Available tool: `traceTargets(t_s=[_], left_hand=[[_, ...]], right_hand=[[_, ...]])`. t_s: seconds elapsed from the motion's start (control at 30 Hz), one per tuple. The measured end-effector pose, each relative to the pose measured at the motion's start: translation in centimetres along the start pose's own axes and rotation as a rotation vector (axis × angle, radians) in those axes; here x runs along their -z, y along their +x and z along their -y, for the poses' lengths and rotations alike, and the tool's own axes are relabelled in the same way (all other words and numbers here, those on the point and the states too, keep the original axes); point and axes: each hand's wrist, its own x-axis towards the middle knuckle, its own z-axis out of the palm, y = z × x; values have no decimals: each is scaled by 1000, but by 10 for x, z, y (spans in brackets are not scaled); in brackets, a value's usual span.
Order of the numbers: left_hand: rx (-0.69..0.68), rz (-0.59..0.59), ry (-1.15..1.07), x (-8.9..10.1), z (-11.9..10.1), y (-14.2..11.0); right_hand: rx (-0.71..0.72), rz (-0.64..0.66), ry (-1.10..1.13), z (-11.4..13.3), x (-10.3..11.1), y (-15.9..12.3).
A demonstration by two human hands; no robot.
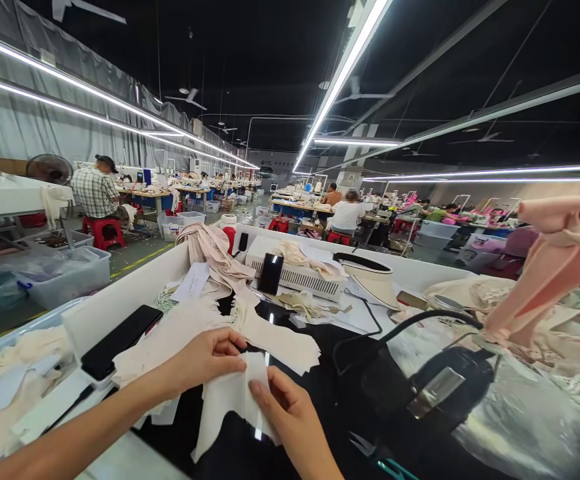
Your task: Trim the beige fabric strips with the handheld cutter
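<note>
Both hands pinch a cream fabric piece (223,403) above the glossy black tabletop (320,427). My left hand (217,357) grips its upper edge between thumb and fingers. Just to the right, my right hand (287,407) closes thumb and fingers on the same piece, near a vertical fold or seam. The lower left part of the fabric hangs in a curved cutout shape. Beyond the hands lie more cream fabric pieces (283,340), spread flat and partly overlapping. Thread snips (383,460) with a teal handle rest at the front right.
A black iron-like tool (445,383) with a cable stands at right, beside plastic-wrapped fabric (525,427). A phone (271,273) leans against a white vented box (300,277). Another black phone-like device (120,341) lies at left. Pink fabric strips (545,267) hang at right. Co-workers sit farther back.
</note>
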Motion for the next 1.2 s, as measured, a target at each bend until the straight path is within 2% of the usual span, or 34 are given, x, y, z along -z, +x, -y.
traceTargets(t_s=[0.17, 0.37, 0.63, 0.77, 0.87, 0.93, 1.0, 1.1, 1.2], left_hand=[[4, 70, 24, -5, 1, -4], [-54, 43, 123, -10, -3, -5], [-145, 11, 342, -8, 8, -4], [-176, 16, 413, -6, 13, -1], [-209, 2, 444, -2, 9, 3], [-358, -34, 575, 1, 4, 3], [-612, -71, 831, 2, 1, 0], [-953, -5, 1227, -5, 9, -7], [-1070, 103, 1378, -24, 32, -12]], right_hand=[[-28, -13, 4, -8, -2, 0], [-197, 102, -12, -21, -7, -5], [-322, 186, -91, -16, -10, -16], [-303, 232, -155, -15, -4, -21], [-209, 192, -237, -14, 3, -18], [-125, 130, -307, -14, 12, -13], [-49, 57, -389, -14, 23, -8], [39, -27, -516, -17, 42, -5], [110, -50, -642, -27, 54, -8]])
